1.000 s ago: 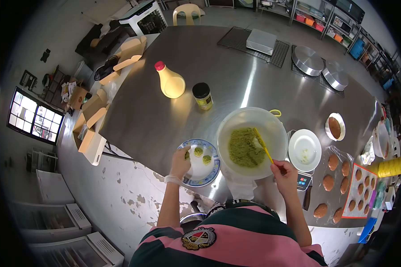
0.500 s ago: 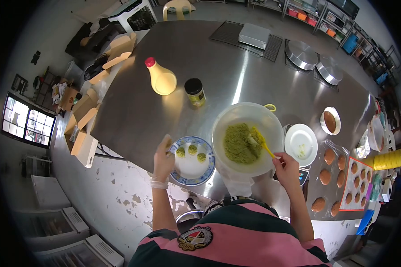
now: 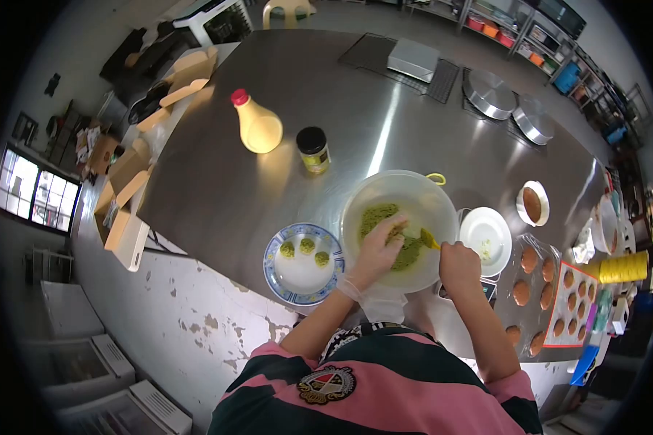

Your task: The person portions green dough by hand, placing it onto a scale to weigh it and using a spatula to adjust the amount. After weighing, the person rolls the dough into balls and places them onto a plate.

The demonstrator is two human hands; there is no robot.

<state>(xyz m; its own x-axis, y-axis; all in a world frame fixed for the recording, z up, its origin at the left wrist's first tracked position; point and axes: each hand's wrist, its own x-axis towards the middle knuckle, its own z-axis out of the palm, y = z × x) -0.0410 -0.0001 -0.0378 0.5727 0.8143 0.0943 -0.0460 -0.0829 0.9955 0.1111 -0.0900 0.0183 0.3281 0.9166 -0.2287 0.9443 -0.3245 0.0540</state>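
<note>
A translucent white bowl (image 3: pixel 406 185) in front of me holds green crumbly mixture (image 3: pixel 376 216). Inside the bowl is my left hand (image 3: pixel 376 255), in a clear glove, its fingers curled round some of the mixture. My right hand (image 3: pixel 461 270) grips the handle of a yellow spatula (image 3: pixel 429 239), whose head lies in the mixture close to the left fingers. Left of the bowl is a blue-rimmed plate (image 3: pixel 297 281) with three small green balls (image 3: pixel 307 246) near its far side.
Right of the bowl, a white plate (image 3: pixel 492 220) with green bits sits on a scale (image 3: pixel 488 291). Brown rounds (image 3: pixel 521 293) lie on plastic and on a red-edged mat (image 3: pixel 551 337). Farther back stand a yellow bottle (image 3: pixel 260 130), a black-lidded jar (image 3: pixel 313 151) and metal pans (image 3: pixel 490 94).
My left hand has moved right, from beside the blue-rimmed plate into the bowl. My right hand still holds the spatula, now with its fist closed more fully round the handle.
</note>
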